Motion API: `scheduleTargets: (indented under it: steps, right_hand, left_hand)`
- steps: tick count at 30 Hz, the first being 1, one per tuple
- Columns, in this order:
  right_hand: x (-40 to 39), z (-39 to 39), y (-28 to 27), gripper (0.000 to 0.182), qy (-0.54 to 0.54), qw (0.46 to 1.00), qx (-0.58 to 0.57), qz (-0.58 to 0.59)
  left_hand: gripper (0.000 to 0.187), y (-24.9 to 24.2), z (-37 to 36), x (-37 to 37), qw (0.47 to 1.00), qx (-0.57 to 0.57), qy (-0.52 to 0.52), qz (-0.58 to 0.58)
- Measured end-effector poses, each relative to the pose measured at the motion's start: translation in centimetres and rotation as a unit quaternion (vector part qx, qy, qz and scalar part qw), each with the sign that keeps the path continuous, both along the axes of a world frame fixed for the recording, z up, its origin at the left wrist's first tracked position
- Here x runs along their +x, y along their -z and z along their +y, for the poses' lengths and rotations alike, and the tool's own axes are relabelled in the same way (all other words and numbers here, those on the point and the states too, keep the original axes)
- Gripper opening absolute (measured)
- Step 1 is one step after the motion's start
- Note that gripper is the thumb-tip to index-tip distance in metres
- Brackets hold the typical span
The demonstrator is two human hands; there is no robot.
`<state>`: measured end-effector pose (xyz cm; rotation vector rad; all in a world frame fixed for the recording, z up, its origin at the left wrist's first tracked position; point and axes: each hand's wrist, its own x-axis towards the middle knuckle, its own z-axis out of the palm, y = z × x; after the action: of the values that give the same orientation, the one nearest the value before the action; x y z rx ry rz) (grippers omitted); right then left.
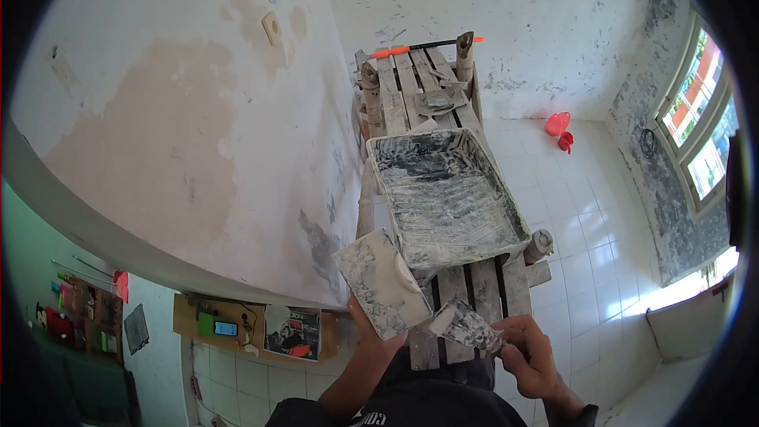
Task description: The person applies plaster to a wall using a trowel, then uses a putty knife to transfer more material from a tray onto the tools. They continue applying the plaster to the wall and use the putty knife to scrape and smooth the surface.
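My left hand (375, 341) holds up a flat rectangular putty board (370, 278) from below, most of its fingers hidden behind it. Pale filler is smeared over the board, with a thicker ridge along its right edge. In my right hand (531, 357) is a putty knife (468, 326), gripped by the handle. Its blade is coated with white and grey filler and points left, its tip close to the board's lower right corner. Just beyond both hands, a large filler-caked tray (466, 255) rests on a slatted wooden bench (518, 289).
Farther along the bench lie flat scraper-like pieces (436, 103) and a tool with an orange-and-black handle (391, 52). A patched wall (237, 111) rises close on the left. Red plastic items (564, 141) sit on the tiled floor (581, 221). At right is a window (696, 122).
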<state>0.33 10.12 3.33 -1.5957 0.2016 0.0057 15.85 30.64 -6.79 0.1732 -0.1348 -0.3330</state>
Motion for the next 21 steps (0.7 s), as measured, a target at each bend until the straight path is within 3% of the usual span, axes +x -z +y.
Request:
scheduleTargets:
  steps: [2,3,5,6,11,14,21]
  right_hand:
    - [0.2,1.4,-2.3,0.027,-0.007,0.998,-0.036,0.042]
    - [0.2,1.9,-2.9,0.028,-0.019,0.994,-0.074,0.084]
    - [0.1,2.4,-2.5,0.027,-0.016,0.99,-0.132,0.049]
    - [0.1,2.7,-2.6,0.027,-0.003,0.988,-0.151,0.04]
    - [0.7,4.0,-3.1,0.027,0.008,0.978,-0.207,0.029]
    - [1.0,4.5,-2.9,0.027,0.026,0.978,-0.209,0.014]
    - [1.6,4.5,-3.1,0.026,0.026,0.975,-0.218,0.033]
  left_hand:
    - [0.059,1.1,-0.4,0.1,0.962,0.254,-0.096,-0.023]
    - [0.063,1.7,-0.5,0.0,0.916,0.375,-0.14,-0.035]
    - [0.071,2.8,-0.9,-0.2,0.775,0.589,-0.219,-0.063]
    - [0.071,3.2,-1.1,-0.5,0.777,0.589,-0.213,-0.062]
    - [0.082,4.4,-2.4,-1.2,0.913,0.35,-0.199,0.07]
    - [0.088,4.0,-1.7,-0.9,0.936,0.315,-0.135,0.081]
    - [0.093,7.0,-2.3,-1.3,0.94,0.286,-0.181,0.036]
